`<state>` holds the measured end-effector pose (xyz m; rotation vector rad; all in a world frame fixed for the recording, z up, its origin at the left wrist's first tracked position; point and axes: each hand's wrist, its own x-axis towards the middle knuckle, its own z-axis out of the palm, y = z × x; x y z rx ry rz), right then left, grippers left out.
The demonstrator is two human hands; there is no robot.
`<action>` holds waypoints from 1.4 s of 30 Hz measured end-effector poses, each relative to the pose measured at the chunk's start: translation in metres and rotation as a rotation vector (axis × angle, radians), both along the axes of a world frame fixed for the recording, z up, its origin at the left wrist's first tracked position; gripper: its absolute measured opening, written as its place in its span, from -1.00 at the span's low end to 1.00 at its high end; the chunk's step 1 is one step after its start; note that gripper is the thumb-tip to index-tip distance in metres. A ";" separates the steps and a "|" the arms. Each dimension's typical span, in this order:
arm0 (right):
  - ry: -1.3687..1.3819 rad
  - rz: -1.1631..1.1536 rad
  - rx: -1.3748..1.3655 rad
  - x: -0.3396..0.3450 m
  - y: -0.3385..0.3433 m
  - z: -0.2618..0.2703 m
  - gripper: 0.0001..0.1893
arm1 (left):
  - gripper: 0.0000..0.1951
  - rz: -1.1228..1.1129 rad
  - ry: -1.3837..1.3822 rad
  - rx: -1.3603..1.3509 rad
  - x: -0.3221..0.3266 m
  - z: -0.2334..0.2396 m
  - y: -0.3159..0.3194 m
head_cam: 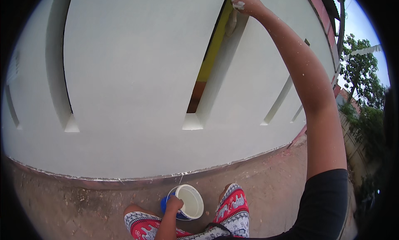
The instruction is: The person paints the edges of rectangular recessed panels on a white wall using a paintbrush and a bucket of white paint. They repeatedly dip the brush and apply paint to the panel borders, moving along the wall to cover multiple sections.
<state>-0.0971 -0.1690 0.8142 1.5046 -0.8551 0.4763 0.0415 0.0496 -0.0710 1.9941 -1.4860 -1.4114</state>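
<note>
My right hand [246, 3] is raised at the top, against the slot-like recess in the white wall [140, 68]. Its fingers are closed on something with a small red-orange part, mostly cut off by the frame edge; a whitish smear is on the hand. White specks dot the forearm. Low down, my left hand [175, 203] grips the rim or handle of a blue and white plastic bucket [194, 202], which has pale liquid inside. The bucket is tilted slightly, between my legs in red and white patterned trousers.
Several narrow recesses cut the wall; the nearest [192, 121] shows yellow and brown behind it. Brown ground [265, 184] with debris runs along the white-splashed wall base. At the right are a tree [358, 65], a fence [352, 143] and a utility pole.
</note>
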 end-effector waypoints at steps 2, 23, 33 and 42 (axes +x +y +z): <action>-0.296 0.050 0.027 0.007 0.031 0.040 -0.66 | -0.25 -0.037 -0.051 0.017 -0.003 0.000 0.000; -0.383 0.149 0.085 0.011 0.095 0.033 -0.64 | -0.20 -0.093 -0.103 -0.051 -0.017 0.025 -0.011; -0.394 0.069 0.041 0.012 0.121 0.046 -0.63 | -0.30 -0.119 -0.077 -0.004 -0.013 0.016 -0.020; -0.372 0.032 0.108 0.004 0.124 0.024 -0.62 | -0.34 -0.097 -0.022 0.049 -0.006 0.027 -0.017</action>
